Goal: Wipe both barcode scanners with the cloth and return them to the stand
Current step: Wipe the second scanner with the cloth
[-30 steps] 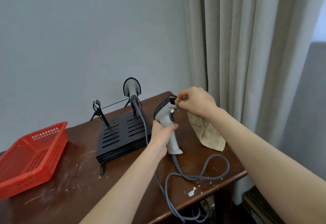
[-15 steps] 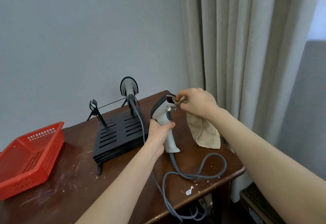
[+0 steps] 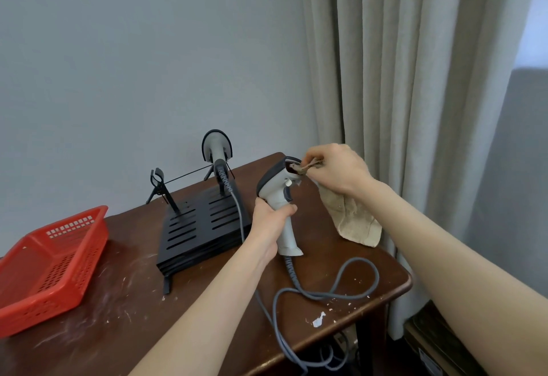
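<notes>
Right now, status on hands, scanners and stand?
Left hand grips scanner by handle. Right hand pinches cloth against its front window. Other scanner sits on stand. Nothing in the way.

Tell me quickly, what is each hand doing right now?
Left hand: closed, gripping the handle of the scanner.
Right hand: closed, pinching the cloth against the scanner's head.

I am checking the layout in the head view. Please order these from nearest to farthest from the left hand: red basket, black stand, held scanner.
1. held scanner: in the grip of the left hand.
2. black stand: just to the hand's left.
3. red basket: far left on the table.
</notes>
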### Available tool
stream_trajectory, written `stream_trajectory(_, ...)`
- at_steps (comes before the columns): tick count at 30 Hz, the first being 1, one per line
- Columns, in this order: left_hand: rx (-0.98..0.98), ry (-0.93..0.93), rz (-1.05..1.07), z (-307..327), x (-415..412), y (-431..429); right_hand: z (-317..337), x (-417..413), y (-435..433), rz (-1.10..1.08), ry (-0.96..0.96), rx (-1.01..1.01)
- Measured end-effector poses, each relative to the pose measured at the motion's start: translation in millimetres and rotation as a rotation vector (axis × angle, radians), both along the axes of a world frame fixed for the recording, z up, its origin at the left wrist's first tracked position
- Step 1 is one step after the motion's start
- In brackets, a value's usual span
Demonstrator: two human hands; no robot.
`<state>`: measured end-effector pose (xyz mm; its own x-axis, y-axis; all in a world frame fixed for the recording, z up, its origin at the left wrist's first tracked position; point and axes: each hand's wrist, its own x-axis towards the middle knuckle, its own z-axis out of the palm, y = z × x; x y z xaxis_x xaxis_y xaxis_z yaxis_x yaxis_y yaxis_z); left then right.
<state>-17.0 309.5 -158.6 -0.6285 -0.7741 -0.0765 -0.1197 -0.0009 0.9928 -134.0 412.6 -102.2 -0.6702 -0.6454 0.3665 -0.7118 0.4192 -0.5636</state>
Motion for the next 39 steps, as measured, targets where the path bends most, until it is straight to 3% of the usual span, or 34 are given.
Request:
stream_trajectory(3, 0.009, -0.003, 0.006, -2, -1, 1, -6, 3, -6, 0.031, 0.061, 0.036)
stream_trajectory(7, 0.018, -0.007, 0.011, -4, 2, 1, -6, -5, -7, -0.123, 0.173, 0.15)
stream_trajectory(9, 0.027, -0.002, 0.018, -3, 2, -1, -4, -6, -5, -0.153, 0.109, 0.094)
stream_trajectory(13, 0.048, -0.009, 0.024, -2, 0, -2, -4, 9, -9, 0.032, 0.004, -0.136)
stream_trajectory(18, 0.092, -0.015, 0.041, -6, 3, 0, -12, 4, -9, -0.08, 0.042, 0.036)
stream_trajectory(20, 0.104, -0.004, 0.045, -5, 3, -1, -10, 5, -10, -0.121, 0.0, -0.077)
stream_trajectory(23, 0.101, 0.002, 0.035, -3, 1, 2, -6, 17, -15, 0.001, -0.039, -0.206)
stream_trajectory(25, 0.114, 0.002, 0.044, -2, 1, 4, -8, 19, -17, 0.029, 0.0, -0.134)
stream_trajectory(28, 0.121, 0.0, 0.045, -4, 3, 2, -9, 10, -14, -0.109, 0.069, 0.023)
stream_trajectory(30, 0.123, 0.004, 0.05, -3, 3, 2, -8, 11, -12, -0.13, 0.052, -0.05)
stream_trajectory(34, 0.113, 0.001, 0.05, -1, 1, 6, -10, 25, -17, 0.036, 0.046, -0.202)
stream_trajectory(39, 0.111, -0.026, 0.065, -3, 3, 5, -15, 20, -14, -0.039, 0.166, -0.017)
